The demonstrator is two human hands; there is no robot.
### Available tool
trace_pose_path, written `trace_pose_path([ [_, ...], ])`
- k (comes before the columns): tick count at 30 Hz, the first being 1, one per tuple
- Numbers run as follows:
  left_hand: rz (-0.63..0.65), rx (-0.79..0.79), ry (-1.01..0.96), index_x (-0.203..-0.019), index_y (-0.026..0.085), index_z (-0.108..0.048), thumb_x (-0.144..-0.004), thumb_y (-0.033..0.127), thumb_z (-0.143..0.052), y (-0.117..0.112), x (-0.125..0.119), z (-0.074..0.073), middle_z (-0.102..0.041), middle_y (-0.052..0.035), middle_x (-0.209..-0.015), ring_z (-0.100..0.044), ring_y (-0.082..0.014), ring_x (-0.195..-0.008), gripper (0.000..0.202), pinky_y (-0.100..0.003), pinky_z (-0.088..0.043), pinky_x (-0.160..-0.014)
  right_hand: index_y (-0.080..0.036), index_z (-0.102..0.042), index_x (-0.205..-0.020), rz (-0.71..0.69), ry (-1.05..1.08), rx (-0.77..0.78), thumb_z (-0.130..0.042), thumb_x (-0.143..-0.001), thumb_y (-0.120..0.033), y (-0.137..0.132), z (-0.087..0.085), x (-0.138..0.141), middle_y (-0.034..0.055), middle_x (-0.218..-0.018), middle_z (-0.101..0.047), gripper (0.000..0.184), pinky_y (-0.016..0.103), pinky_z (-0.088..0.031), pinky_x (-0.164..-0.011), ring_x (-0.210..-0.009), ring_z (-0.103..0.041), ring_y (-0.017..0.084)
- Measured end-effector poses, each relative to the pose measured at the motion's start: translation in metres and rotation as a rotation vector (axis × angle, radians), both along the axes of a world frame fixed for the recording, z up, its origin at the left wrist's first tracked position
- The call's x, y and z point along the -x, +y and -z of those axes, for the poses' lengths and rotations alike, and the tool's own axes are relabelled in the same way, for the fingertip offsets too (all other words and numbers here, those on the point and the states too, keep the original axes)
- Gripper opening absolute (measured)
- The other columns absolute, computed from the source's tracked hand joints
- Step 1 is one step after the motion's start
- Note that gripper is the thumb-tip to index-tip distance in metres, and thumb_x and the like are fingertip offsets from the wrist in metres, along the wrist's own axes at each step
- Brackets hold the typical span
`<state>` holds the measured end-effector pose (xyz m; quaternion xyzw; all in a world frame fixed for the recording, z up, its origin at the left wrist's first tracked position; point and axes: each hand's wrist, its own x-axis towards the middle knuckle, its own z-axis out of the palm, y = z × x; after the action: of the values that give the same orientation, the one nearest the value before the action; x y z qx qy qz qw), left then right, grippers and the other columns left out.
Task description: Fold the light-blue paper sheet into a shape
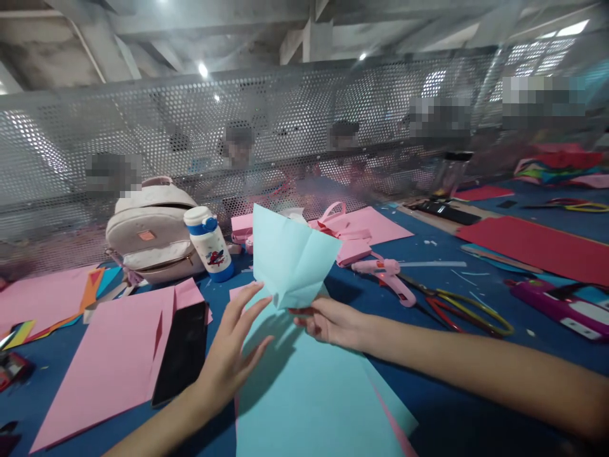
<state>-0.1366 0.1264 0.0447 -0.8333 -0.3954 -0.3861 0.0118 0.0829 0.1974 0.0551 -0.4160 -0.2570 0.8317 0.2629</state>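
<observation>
A folded piece of light blue paper (295, 257) stands up in front of me, flared wide at the top and narrow at its base. My right hand (328, 319) pinches its lower right corner between thumb and fingers. Just left of the base is my left hand (240, 346), its fingers spread apart and the fingertips close to the paper; whether they touch it I cannot tell. Beneath both hands lie flat light blue sheets (314, 400), with a pink edge showing at the right.
Left are pink sheets (109, 355), a black phone (181, 352), a backpack (152, 231) and a bottle (209, 244). Right are a pink glue gun (387, 273), scissors (461, 304), red sheets (537, 247) and a purple device (561, 308). A perforated metal screen (295, 114) stands behind.
</observation>
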Motion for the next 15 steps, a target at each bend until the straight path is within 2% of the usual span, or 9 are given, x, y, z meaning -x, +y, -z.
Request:
trace_pose_path([
  [2, 0.019, -0.105, 0.111, -0.142, 0.026, -0.042, -0.094, 0.014, -0.056, 0.016, -0.002, 0.003, -0.041, -0.0135, -0.15, -0.038, -0.0293, -0.14, 0.051, -0.05, -0.038, -0.11, -0.014, -0.062, -0.099, 0.022, 0.059, 0.058, -0.059, -0.085, -0.009, -0.005, -0.004, 0.005, 0.002, -0.076, -0.066, 0.016, 0.011, -0.037, -0.038, -0.06, -0.062, 0.008],
  [6, 0.04, -0.255, 0.21, -0.136, 0.024, -0.049, -0.094, 0.011, -0.057, 0.041, -0.004, 0.0, -0.044, -0.0155, -0.149, -0.039, -0.0295, -0.14, 0.046, -0.052, -0.035, -0.11, -0.016, -0.062, -0.095, 0.075, 0.101, 0.046, -0.062, -0.084, -0.011, -0.014, -0.009, 0.01, -0.0005, -0.074, -0.064, 0.012, 0.014, -0.039, -0.044, -0.063, -0.06, 0.007],
  [10, 0.098, -0.249, 0.237, -0.136, 0.021, -0.05, -0.096, 0.007, -0.051, 0.049, -0.002, -0.001, -0.053, -0.0136, -0.142, -0.045, -0.0254, -0.136, 0.042, -0.048, -0.035, -0.11, -0.015, -0.062, -0.09, 0.021, 0.076, 0.05, -0.065, -0.082, -0.015, -0.018, -0.01, 0.01, 0.0002, -0.077, -0.064, 0.009, 0.016, -0.037, -0.047, -0.063, -0.059, 0.007],
  [15, 0.148, -0.229, 0.184, -0.133, 0.021, -0.053, -0.097, 0.019, -0.055, 0.051, 0.006, 0.007, -0.064, -0.0102, -0.13, -0.056, -0.0225, -0.124, 0.036, -0.043, -0.039, -0.105, -0.015, -0.062, -0.091, -0.081, 0.075, -0.042, -0.068, -0.08, -0.022, -0.018, -0.007, 0.006, 0.0027, -0.087, -0.065, 0.014, 0.018, -0.04, -0.054, -0.075, -0.061, 0.01],
])
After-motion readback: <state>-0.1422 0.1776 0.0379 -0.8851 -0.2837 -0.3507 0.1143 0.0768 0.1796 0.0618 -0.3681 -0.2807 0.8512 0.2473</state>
